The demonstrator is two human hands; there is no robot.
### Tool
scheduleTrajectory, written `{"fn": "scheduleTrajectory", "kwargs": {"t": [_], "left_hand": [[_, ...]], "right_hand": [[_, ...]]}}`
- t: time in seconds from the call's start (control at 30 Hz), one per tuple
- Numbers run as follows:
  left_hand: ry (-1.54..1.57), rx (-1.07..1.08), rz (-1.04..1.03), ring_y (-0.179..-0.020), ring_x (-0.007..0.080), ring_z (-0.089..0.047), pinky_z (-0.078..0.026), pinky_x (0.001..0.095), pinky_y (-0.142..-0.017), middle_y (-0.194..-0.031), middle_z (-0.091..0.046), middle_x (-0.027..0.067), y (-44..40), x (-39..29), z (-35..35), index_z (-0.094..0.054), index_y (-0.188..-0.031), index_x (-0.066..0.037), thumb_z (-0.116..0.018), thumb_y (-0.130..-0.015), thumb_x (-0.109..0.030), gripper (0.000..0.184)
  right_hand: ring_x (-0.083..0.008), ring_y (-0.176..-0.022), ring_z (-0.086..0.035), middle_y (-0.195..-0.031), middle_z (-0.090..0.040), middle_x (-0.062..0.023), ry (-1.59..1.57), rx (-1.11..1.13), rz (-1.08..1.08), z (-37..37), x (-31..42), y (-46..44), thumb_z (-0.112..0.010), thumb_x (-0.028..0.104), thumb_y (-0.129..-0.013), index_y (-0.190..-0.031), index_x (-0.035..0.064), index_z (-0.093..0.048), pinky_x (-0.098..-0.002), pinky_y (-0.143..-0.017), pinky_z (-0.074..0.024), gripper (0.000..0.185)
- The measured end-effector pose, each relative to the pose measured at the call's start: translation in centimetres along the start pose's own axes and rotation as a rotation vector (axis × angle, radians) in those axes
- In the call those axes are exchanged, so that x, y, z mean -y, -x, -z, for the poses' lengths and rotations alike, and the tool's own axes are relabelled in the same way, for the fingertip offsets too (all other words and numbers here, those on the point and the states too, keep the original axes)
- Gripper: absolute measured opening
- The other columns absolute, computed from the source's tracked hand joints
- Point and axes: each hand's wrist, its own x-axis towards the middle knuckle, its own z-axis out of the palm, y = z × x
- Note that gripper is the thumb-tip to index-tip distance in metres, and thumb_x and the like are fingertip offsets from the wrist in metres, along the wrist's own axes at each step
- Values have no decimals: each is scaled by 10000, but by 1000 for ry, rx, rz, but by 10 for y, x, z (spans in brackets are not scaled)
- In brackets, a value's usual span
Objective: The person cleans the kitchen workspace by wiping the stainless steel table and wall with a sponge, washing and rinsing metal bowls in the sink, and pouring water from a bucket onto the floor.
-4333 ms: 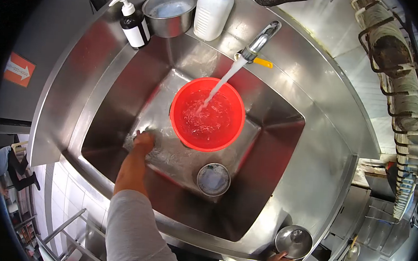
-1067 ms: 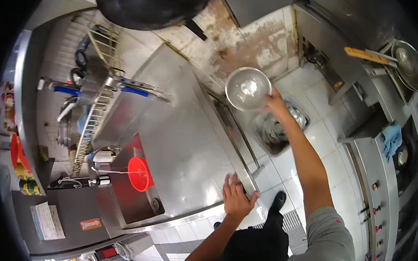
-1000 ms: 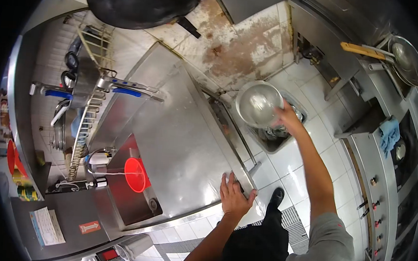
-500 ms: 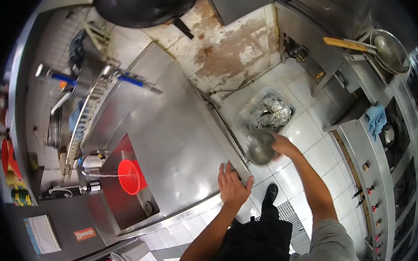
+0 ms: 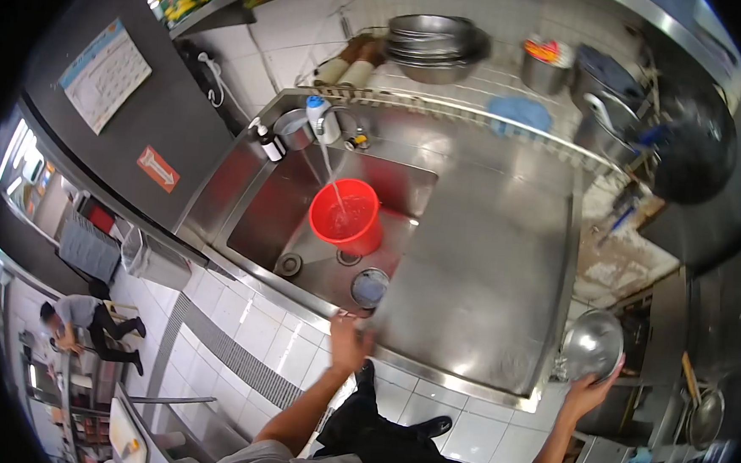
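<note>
My right hand (image 5: 591,393) grips a round metal bowl (image 5: 593,345) by its edge, off the right end of the steel counter. Its shiny rounded side faces up toward me. My left hand (image 5: 350,344) is at the front rim of the sink (image 5: 261,216), fingers loosely apart and nothing visible in them. Inside the sink stands a red bucket (image 5: 369,231), with water running into it from the faucet (image 5: 319,125). A small round container (image 5: 370,287) sits in the sink just beyond my left hand.
The steel counter (image 5: 478,280) adjoins the sink. Stacked metal bowls (image 5: 432,53) stand on the rack behind. A soap bottle (image 5: 267,143) is at the sink's back left corner. A dark wok (image 5: 694,145) hangs at the right. Another person (image 5: 85,316) sits far left.
My view has swung left toward the sink. The bowl has been lifted from beside the floor tub up to counter height. My left hand has moved from the counter's corner to the sink rim.
</note>
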Motion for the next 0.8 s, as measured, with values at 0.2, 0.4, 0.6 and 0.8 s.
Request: {"fn": "scheduleTrajectory", "kwargs": {"t": [0.2, 0.4, 0.6, 0.8], "left_hand": [[-69, -63, 186, -639, 251, -575, -428, 406, -793, -592, -574, 19, -40, 185, 51, -642, -829, -125, -637, -818, -152, 30], [-111, 75, 342, -541, 252, -580, -425, 403, -621, -530, -560, 30, -55, 210, 45, -619, -803, -153, -643, -820, -217, 71], [-113, 59, 298, -519, 253, -568, -418, 388, -587, -546, -559, 34, -55, 221, 39, -622, -799, -139, -656, -818, -205, 77], [-77, 89, 318, -538, 255, -571, -433, 383, -608, -560, -568, 22, -46, 221, 32, -630, -813, -154, -651, -794, -158, 28]], "right_hand": [[-214, -661, -659, -990, -637, -166, -720, 694, -501, -122, 126, 82, -397, -60, -821, -1435, 62, -310, -300, -455, -586, 633], [-349, -957, -633, -1375, -446, -190, -546, 740, 418, -320, 387, 136, -457, -128, -709, -1379, 172, -414, -393, -778, -538, 735], [-406, -802, -633, -1488, -221, -246, -41, 905, 464, -503, 500, 231, -476, 18, -801, -1445, 299, -300, -442, -697, -570, 724], [-379, -931, -657, -1072, -630, -241, -114, 1640, -533, -658, 451, 343, -502, 192, -889, -1353, 60, -413, -432, -649, -587, 490]]}}
